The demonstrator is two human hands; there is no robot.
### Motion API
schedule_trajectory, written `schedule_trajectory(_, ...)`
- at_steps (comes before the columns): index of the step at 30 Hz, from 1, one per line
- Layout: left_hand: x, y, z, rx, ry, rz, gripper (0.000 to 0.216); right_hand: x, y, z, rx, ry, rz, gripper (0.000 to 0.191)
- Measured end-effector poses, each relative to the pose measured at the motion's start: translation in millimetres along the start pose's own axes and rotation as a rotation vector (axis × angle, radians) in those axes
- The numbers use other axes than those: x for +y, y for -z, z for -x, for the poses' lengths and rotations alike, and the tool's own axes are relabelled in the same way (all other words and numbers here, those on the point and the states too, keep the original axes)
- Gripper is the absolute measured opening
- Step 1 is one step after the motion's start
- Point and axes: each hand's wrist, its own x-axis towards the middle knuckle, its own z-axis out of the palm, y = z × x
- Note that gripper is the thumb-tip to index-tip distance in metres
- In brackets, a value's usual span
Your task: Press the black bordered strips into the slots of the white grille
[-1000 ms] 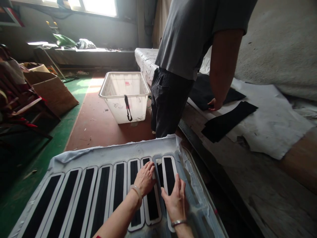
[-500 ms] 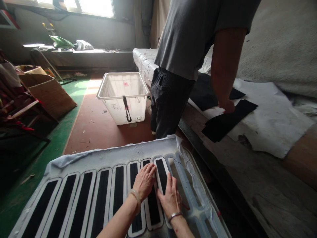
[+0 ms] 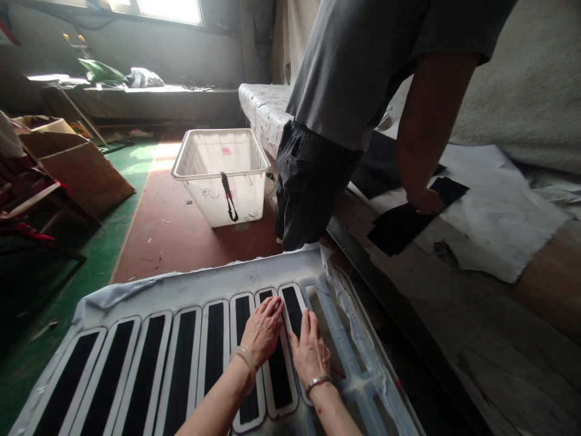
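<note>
I am looking down at my two hands, both lying flat and holding nothing. My left hand (image 3: 262, 330) is pressing palm-down, fingers spread, on a black strip with a white border (image 3: 276, 357). My right hand (image 3: 310, 351) is lying just beside it, fingers straight, on the last strip in the row (image 3: 293, 309). These strips are sitting side by side in a grey slotted tray (image 3: 200, 284), which is filling the bottom of the view; one slot at the tray's right end is showing bare grey. A pale bracelet is circling my left wrist and a metal bangle my right.

Beyond the tray, a white plastic bin (image 3: 221, 175) is standing on the red floor. To the right, another person in a grey shirt is leaning over a tabletop (image 3: 476, 315), their hand (image 3: 424, 200) resting on a black fabric piece (image 3: 399, 224) that is lying on white paper.
</note>
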Motion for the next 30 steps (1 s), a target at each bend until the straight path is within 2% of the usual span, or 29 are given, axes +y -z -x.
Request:
schedule_trajectory(13, 5.7, 1.8, -3.1, 0.056, -0.001, -0.024, 0.052, 2.7, 0.5, -5.7, -0.026, 0.06, 0.199, 0.05)
schedule_trajectory(17, 8.0, 3.3, 0.0, 0.035, -0.007, -0.01, 0.055, 6.0, 2.7, -6.4, -0.045, 0.112, 0.256, 0.052)
schedule_trajectory(21, 6.1, -4.8, 2.3, -0.011, -0.016, -0.007, 0.063, 12.0, 12.2, -4.2, -0.035, 0.172, 0.218, 0.052)
schedule_trajectory(23, 4.6, -10.1, 4.3, -0.028, -0.013, -0.016, 0.064, 13.2, 18.6, 11.9, -0.036, 0.172, 0.165, 0.049)
schedule_trajectory(25, 3.6, -14.1, 6.9, -0.033, -0.007, -0.024, 0.066, 12.4, 23.4, 46.2, -0.057, 0.155, 0.051, 0.043)
schedule_trajectory(26, 3.4, -15.5, 8.2, -0.033, -0.006, -0.027, 0.067, 11.3, 24.1, 69.4, -0.109, 0.142, -0.128, 0.037)
schedule_trajectory(27, 3.2, -16.6, 9.4, -0.031, -0.005, -0.028, 0.067, 9.8, 23.0, 95.1, -0.179, 0.168, -0.2, 0.029)
schedule_trajectory(29, 2.9, -17.8, 10.8, -0.03, -0.006, -0.028, 0.068, 5.8, 16.1, 147.1, -0.3, 0.174, -0.255, 0.017)
schedule_trajectory(30, 2.9, -18.0, 11.0, -0.031, -0.005, -0.028, 0.067, 3.4, 10.8, 169.9, -0.401, 0.136, -0.271, 0.017)
